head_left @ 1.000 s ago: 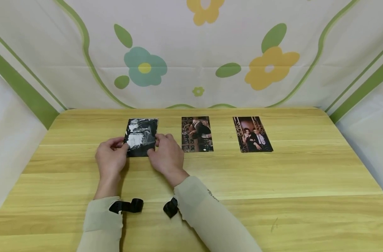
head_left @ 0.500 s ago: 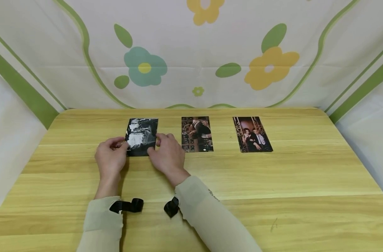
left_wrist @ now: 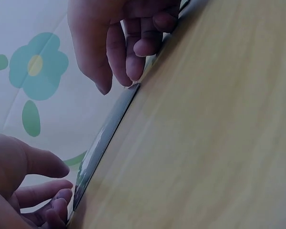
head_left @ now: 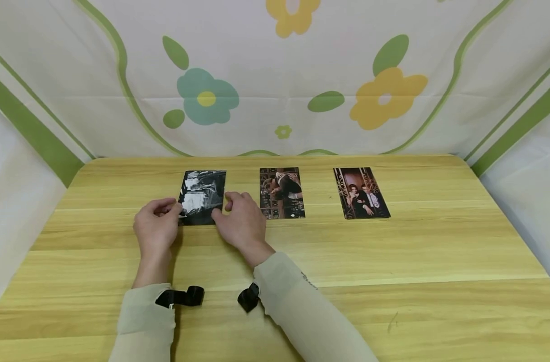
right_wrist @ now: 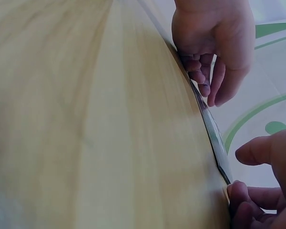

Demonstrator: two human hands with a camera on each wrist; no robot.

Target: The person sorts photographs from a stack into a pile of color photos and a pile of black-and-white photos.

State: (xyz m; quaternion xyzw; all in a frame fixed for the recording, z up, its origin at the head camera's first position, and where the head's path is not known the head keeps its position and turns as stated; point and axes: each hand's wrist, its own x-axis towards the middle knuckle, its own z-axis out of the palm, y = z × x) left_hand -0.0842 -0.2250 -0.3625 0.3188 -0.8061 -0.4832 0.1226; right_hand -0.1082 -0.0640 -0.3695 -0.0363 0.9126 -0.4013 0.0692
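A stack of photo cards with a black-and-white picture on top lies on the wooden table at the left. My left hand is at its left edge, thumb tip close to the card. At the right edge is my right hand, its thumb by the near corner. Both wrist views show the stack's thin edge flat on the table between the hands. Each thumb stands apart from its fingers, and the fingertips are at or very near the stack's sides; exact contact is hard to tell.
A second photo card with a brown picture lies in the middle, just right of my right hand. Farther right sits another photo stack showing two people. A flowered white curtain hangs behind the wooden table. Black straps hang at both cuffs.
My left hand has shifted slightly left, its thumb drawing back from the card's edge. My right hand stays almost in place. The cards keep their places; the head view has moved a little.
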